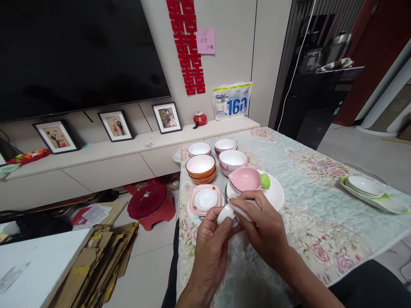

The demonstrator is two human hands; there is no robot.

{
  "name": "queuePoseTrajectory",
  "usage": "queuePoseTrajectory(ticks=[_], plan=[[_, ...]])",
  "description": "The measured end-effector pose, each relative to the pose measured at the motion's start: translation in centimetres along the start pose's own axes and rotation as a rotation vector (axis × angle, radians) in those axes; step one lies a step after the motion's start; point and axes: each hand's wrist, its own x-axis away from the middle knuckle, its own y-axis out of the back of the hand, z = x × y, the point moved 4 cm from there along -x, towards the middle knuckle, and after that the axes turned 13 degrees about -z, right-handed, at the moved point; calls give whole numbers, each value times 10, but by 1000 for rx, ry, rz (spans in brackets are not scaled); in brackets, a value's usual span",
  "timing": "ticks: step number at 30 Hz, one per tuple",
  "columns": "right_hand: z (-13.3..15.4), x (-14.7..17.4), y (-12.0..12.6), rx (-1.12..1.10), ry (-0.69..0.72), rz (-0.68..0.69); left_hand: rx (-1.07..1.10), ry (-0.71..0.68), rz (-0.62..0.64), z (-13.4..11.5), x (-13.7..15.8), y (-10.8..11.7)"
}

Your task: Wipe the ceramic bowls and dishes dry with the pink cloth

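Note:
My left hand [213, 244] is closed around a small white glossy ceramic piece [224, 214], its rounded end showing; the rest is covered by fingers. Pressed against it from the right, my right hand [265, 226] has bent fingers over a pale white wipe [245, 207]. Just beyond the hands lie a pink dish with a green leaf-shaped end [246, 179] and a large white plate [276, 192]. To the left, a small white bowl [206, 199] sits on a pink-rimmed square plate [196, 193] in a stack.
Behind stand stacked orange bowls [201, 169] and red-rimmed white bowls [233, 160]. A leaf-shaped dish [385, 206] carrying small white dishes lies far right on the floral tablecloth [308, 192]. A wipes bag [231, 102] rests on the ledge; a red stool [150, 205] stands left.

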Motion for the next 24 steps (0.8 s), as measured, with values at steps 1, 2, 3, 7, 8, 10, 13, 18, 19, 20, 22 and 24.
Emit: queuePoseTrajectory(ticks=[1,2,3,7,8,10,13,18,19,20,22,24], plan=[[7,1,-1,-3,43,26,1,4,9,1,0,0],[13,1,-2,-12,85,46,4,8,18,1,0,0],[17,1,-2,-28,122,59,8,12,26,2,0,0],[9,0,-1,-55,111,57,34,24,39,0,0,1],[3,-1,0,-42,74,44,34,24,36,0,0,2],[-8,-2,2,-17,2,6,20,17,30,0,0,2],[-11,-2,4,4,-39,-35,-40,-4,29,1,-2,3],[18,3,-2,7,86,72,-144,-80,37,1,-2,4],[22,4,-4,8,123,101,-149,-87,33,1,-2,4],[24,5,-5,7,152,113,-145,-88,27,1,-2,5],[19,5,-5,-11,158,93,-126,-74,20,0,-2,6],[5,2,-3,-25,93,45,-115,-58,22,0,-1,8]])
